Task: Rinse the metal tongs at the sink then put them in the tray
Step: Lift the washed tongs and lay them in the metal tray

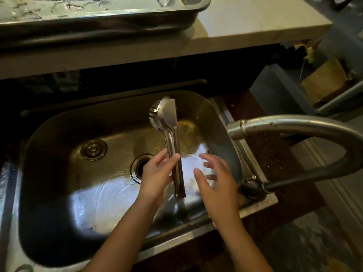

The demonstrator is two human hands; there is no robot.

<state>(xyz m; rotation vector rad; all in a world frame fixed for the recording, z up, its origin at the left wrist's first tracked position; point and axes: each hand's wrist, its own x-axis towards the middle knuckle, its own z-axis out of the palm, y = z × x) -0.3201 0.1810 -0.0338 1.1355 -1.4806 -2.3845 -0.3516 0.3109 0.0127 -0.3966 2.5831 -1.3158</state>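
Tongs (172, 146) are sitting over the sink (59, 193) basin, pinched mid-handle by the left hand (155, 175); that grip is clenching the shaft between thumb and fingers. Right hand (214, 179) is hanging released just right of it, fingers spread, holding nothing. Faucet (284, 127) spout is ending further right, so the spoon-shaped heads are not sitting under it; no stream is visible.

Risks, as I judge them: wet polished steel is slipping through a light pinch and dropping toward the drain (140, 166) just left of the grip. Tray (117, 22) is sitting far ahead on the pale table (245, 26), so carrying means dripping.

Tongs: smooth, shiny, slim arms. Sink: brushed steel, rounded corners, wet sheen.
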